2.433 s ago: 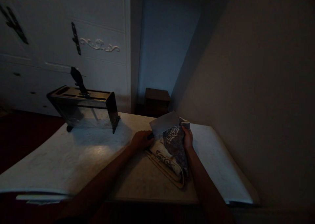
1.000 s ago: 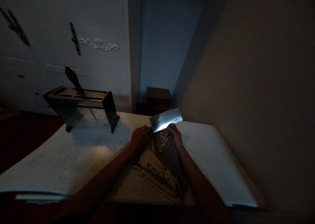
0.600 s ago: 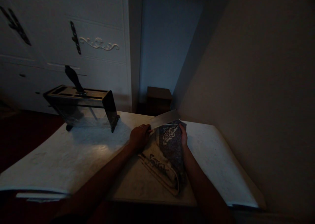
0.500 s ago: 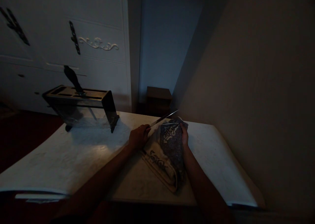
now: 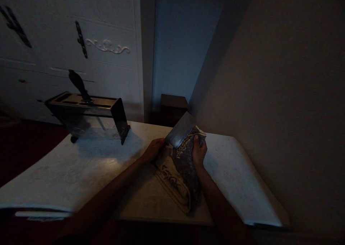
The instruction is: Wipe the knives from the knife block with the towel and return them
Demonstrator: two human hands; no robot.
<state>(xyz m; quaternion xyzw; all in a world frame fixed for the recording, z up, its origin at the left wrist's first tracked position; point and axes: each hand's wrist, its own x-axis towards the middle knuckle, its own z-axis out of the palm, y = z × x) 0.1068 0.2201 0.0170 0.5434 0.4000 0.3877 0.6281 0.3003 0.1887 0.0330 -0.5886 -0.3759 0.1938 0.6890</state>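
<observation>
- Just off centre toward 5 o'clock in the head view, I see a cleaver [image 5: 181, 129], its broad grey blade slanting from near the left hand up toward 1 o'clock.
- At 7 o'clock from centre I make out the left hand [image 5: 153, 149], its fingers curled around the cleaver's handle, which is mostly hidden in the grip.
- Between 4 and 5 o'clock I have the right hand [image 5: 198, 152], grasping a patterned cloth [image 5: 185, 166] by its upper part, thumb lying over the near side.
- The cloth hangs in folds below the cleaver toward 6 o'clock, dark grey with pale scrolls above, beige with dark scrolls below; its top overlaps the blade's lower edge. I cannot tell whether it wraps behind.
- Beneath both forearms I see a pale table [image 5: 102, 180].
- Out at 9 o'clock a knife holder [image 5: 104, 103] stands on the table, slotted on top, see-through in front, with one black handle [image 5: 77, 82] sticking up.
- Beyond, I see a white cabinet [image 5: 113, 22] at 10 to 11 o'clock, a brown box [image 5: 174, 101] at 12, and a dim wall [image 5: 269, 87] between 2 and 3.
</observation>
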